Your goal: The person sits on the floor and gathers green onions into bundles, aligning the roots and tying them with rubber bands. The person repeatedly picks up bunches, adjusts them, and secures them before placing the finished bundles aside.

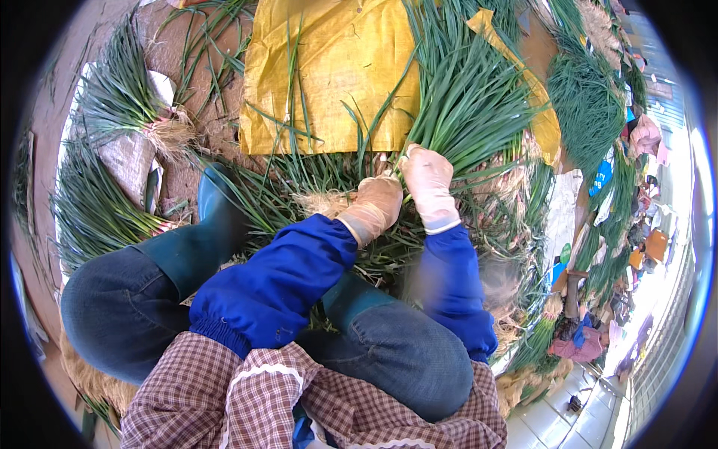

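My right hand [429, 177], in a pale glove, is closed around the stems at the lower end of a large bunch of green onions [471, 106]. The leaves of this bunch fan out up and to the right. Close beside it, my gloved left hand [373, 205] is curled shut on green onion stems, with a few thin stalks showing between the two hands. Pale roots [322, 203] stick out at the left of that hand; whether they belong to what it grips is hard to tell. A yellow woven plastic sheet [331, 78] lies just beyond.
Two bunches of green onions, an upper one [126, 92] and a lower one [106, 207], lie at left. Loose onions and leaf scraps cover the ground between my teal rubber boots [216, 193]. More piled greens [586, 101] are at right, with people farther off.
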Demonstrator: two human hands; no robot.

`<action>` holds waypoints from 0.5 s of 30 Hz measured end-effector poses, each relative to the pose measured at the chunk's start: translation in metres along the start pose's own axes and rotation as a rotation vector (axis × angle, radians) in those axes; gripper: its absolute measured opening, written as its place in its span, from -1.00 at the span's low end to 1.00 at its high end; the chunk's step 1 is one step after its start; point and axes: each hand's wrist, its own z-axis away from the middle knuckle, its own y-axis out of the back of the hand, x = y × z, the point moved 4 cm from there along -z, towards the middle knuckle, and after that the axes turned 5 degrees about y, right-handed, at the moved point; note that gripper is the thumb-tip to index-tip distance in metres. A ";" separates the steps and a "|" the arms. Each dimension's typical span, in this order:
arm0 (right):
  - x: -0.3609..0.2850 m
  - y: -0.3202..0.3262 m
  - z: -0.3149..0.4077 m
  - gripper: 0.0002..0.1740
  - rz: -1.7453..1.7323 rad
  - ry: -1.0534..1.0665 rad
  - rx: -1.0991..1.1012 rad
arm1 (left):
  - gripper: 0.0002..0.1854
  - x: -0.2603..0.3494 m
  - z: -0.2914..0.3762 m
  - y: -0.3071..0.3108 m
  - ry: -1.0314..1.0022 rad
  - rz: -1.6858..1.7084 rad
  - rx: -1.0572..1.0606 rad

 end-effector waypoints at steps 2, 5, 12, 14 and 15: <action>0.008 -0.002 0.001 -0.72 -0.286 0.018 -0.018 | -0.61 -0.001 0.001 0.013 0.037 0.115 -0.139; 0.023 0.012 0.024 -0.74 -0.565 -0.135 0.134 | -0.52 0.002 0.008 0.025 0.077 0.511 -0.407; 0.042 0.064 0.073 -0.82 -1.491 -0.204 0.457 | -0.65 -0.004 0.028 0.006 -0.137 1.548 -0.814; 0.064 0.094 0.094 -0.73 -2.142 0.285 0.803 | -0.71 -0.008 0.031 -0.002 -0.111 1.530 -0.868; 0.068 0.104 0.104 -0.63 -2.274 0.582 0.721 | -0.70 -0.010 0.031 -0.001 -0.121 1.500 -0.810</action>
